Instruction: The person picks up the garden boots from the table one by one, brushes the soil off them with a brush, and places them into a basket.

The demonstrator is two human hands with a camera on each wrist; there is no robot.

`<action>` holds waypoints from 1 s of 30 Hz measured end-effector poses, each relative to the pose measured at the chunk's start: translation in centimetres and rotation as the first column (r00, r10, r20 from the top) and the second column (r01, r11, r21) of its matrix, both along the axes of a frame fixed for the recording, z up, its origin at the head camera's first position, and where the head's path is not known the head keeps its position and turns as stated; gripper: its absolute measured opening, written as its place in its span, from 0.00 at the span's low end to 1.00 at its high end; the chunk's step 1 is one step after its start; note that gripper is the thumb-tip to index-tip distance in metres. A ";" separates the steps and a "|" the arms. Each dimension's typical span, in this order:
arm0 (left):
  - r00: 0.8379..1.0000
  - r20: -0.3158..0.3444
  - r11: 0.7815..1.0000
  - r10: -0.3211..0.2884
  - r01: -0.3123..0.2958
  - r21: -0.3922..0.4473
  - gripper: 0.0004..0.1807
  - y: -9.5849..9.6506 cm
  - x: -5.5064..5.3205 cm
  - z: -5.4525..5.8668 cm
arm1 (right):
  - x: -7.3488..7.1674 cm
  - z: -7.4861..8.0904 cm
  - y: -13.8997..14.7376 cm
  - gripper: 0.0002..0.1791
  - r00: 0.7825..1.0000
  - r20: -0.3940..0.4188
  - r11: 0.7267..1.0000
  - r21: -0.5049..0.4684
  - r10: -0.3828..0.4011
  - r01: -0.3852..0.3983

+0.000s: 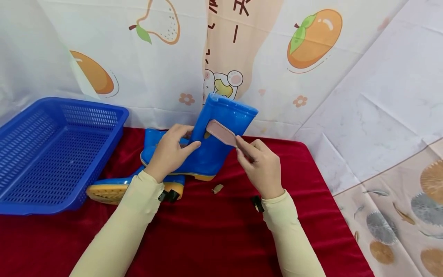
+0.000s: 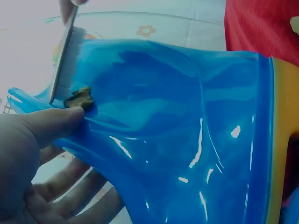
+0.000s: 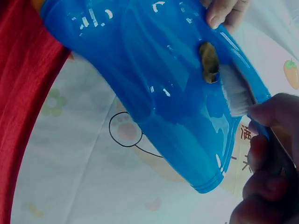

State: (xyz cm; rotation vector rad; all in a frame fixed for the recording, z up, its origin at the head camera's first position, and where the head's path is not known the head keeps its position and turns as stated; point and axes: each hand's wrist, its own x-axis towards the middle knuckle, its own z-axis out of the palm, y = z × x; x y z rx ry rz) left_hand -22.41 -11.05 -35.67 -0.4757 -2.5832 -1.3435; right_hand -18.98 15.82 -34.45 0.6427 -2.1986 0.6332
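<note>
A blue rubber boot (image 1: 230,113) with a yellow sole is held tilted above the cloth. My left hand (image 1: 169,152) grips its shaft at the edge, thumb on the near side and fingers behind. In my right hand (image 1: 261,165) the handle of a brush (image 1: 222,132) is pinched, its pinkish back facing up. White bristles (image 3: 236,91) touch the shaft beside a brown dirt patch (image 3: 209,63). The left wrist view has that dirt (image 2: 80,99) just above my thumb tip. A second boot (image 1: 107,192) lies on its side under my left forearm, partly hidden.
At the left stands a blue perforated plastic basket (image 1: 119,117). A small brownish crumb (image 1: 217,188) lies on the red cloth (image 1: 214,234). Behind the table hangs a white fruit-print curtain (image 1: 149,77).
</note>
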 end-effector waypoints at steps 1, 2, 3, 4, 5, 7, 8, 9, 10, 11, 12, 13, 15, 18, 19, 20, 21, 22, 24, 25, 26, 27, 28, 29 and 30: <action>1.000 -0.008 1.000 0.001 -0.001 -0.004 0.25 0.1 0.0 0.0 | 0.0 0.0 0.0 0.19 1.000 -0.002 1.000 0.003 -0.011 0.011; 1.000 -0.011 1.000 0.002 -0.002 -0.008 0.25 0.1 0.1 0.1 | 0.0 -0.1 0.0 0.18 1.000 -0.003 1.000 0.003 -0.021 0.021; 1.000 -0.013 1.000 0.002 -0.003 -0.014 0.25 0.2 0.1 0.1 | 0.0 -0.1 0.0 0.17 1.000 0.000 1.000 -0.004 -0.028 0.028; 1.000 -0.012 1.000 0.003 -0.004 -0.019 0.26 0.2 0.1 0.2 | 0.0 0.0 0.0 0.16 0.999 0.003 0.999 -0.013 -0.033 0.033; 1.000 -0.010 1.000 0.003 -0.003 -0.021 0.26 0.3 0.1 0.2 | 0.0 0.0 -0.1 0.15 0.999 0.009 0.999 -0.020 -0.042 0.042; 1.000 -0.005 1.000 0.001 -0.001 -0.023 0.27 0.3 0.2 0.3 | 0.1 0.0 -0.2 0.13 0.998 0.014 0.998 -0.037 -0.057 0.057; 1.000 -0.003 1.000 0.000 -0.001 -0.024 0.27 0.3 0.2 0.3 | 0.2 0.1 -0.2 0.12 0.998 0.017 0.997 -0.045 -0.061 0.062; 1.000 -0.001 1.000 -0.001 0.001 -0.025 0.27 0.3 0.2 0.3 | 0.2 0.1 -0.2 0.12 0.998 0.020 0.997 -0.049 -0.064 0.065; 1.000 0.000 1.000 -0.002 0.002 -0.029 0.26 0.3 0.2 0.3 | 0.2 0.1 -0.3 0.12 0.998 0.020 0.996 -0.049 -0.067 0.068; 1.000 0.000 0.999 -0.003 0.003 -0.034 0.26 0.3 0.2 0.4 | 0.3 0.1 -0.3 0.12 0.997 0.022 0.996 -0.048 -0.070 0.071; 1.000 -0.001 0.999 -0.003 0.003 -0.039 0.26 0.3 0.2 0.4 | 0.3 0.1 -0.3 0.11 0.997 0.022 0.997 -0.045 -0.068 0.069; 1.000 0.000 0.999 -0.005 0.005 -0.044 0.26 0.3 0.2 0.4 | 0.3 0.1 -0.4 0.11 0.998 0.027 0.997 -0.042 -0.065 0.066; 1.000 0.001 0.999 -0.006 0.007 -0.053 0.26 0.3 0.2 0.4 | 0.4 0.1 -0.4 0.10 0.997 0.051 0.998 -0.027 -0.055 0.056; 1.000 0.005 0.998 -0.007 0.008 -0.065 0.27 0.2 0.1 0.5 | 0.7 0.4 -0.4 0.10 0.991 0.120 0.999 0.009 -0.054 0.054; 1.000 0.009 0.998 -0.008 0.009 -0.068 0.27 0.2 0.1 0.5 | 0.8 0.5 -0.4 0.09 0.987 0.150 0.998 0.022 -0.059 0.056; 1.000 0.012 0.997 -0.007 0.008 -0.071 0.27 0.3 0.1 0.5 | 0.9 0.6 -0.3 0.09 0.982 0.178 0.997 0.038 -0.067 0.061; 1.000 0.014 0.997 -0.006 0.007 -0.074 0.28 0.3 0.1 0.5 | 1.0 0.7 -0.3 0.09 0.976 0.205 0.996 0.053 -0.078 0.068; 1.000 0.016 0.997 -0.006 0.007 -0.076 0.28 0.3 0.1 0.5 | 1.1 0.8 -0.2 0.09 0.969 0.230 0.995 0.070 -0.090 0.076; 1.000 0.017 0.997 -0.004 0.005 -0.079 0.28 0.2 0.1 0.4 | 1.3 1.0 -0.1 0.09 0.954 0.279 0.991 0.102 -0.115 0.090; 1.000 0.018 0.997 -0.002 0.004 -0.078 0.28 0.2 0.0 0.4 | 1.3 1.1 0.0 0.09 0.945 0.300 0.988 0.118 -0.129 0.097; 1.000 0.018 0.997 -0.001 0.003 -0.078 0.28 0.2 0.0 0.3 | 1.4 1.2 0.1 0.09 0.938 0.318 0.986 0.132 -0.141 0.104; 1.000 0.020 0.997 0.000 0.001 -0.077 0.28 0.2 0.1 0.3 | 1.5 1.2 0.2 0.09 0.932 0.332 0.984 0.140 -0.148 0.106; 1.000 0.021 0.997 0.001 0.001 -0.076 0.28 0.2 0.1 0.3 | 1.6 1.3 0.2 0.09 0.928 0.341 0.984 0.141 -0.149 0.106; 1.000 0.023 0.997 0.001 0.001 -0.075 0.28 0.2 0.1 0.3 | 1.7 1.4 0.3 0.09 0.929 0.340 0.986 0.134 -0.144 0.103; 1.000 0.026 0.997 0.001 0.001 -0.072 0.28 0.2 0.1 0.3 | 1.7 1.4 0.4 0.08 0.935 0.329 0.988 0.119 -0.132 0.098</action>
